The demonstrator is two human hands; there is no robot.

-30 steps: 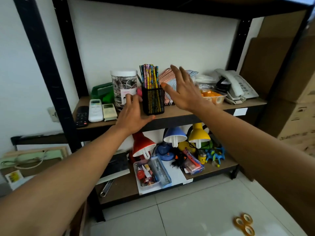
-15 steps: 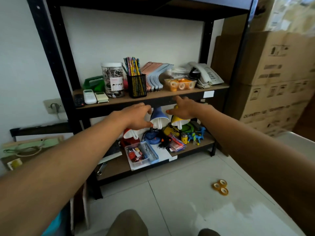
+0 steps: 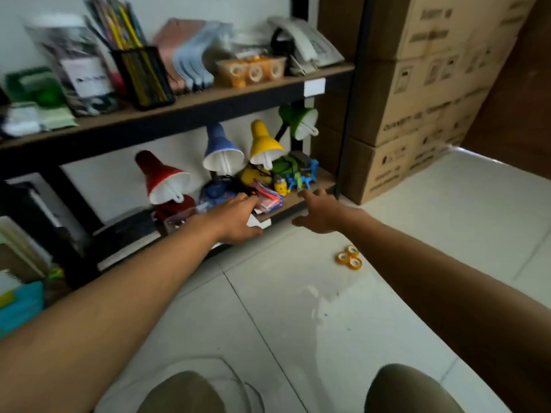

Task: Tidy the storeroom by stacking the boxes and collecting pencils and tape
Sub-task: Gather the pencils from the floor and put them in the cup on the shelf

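Tape rolls on the floor, both hands out by the low shelf.

Three tape rolls (image 3: 349, 257) lie clustered on the floor tiles (image 3: 417, 239), at about 5 o'clock from the right hand (image 3: 320, 214), whose grip is spread and holds nothing. The left hand (image 3: 238, 216), fingers straight, hangs at the lower shelf (image 3: 298, 198) edge. Pencils (image 3: 125, 28) stand in a black cup (image 3: 143, 76) at 11 o'clock; stacked boxes (image 3: 417, 93) at 2 o'clock.
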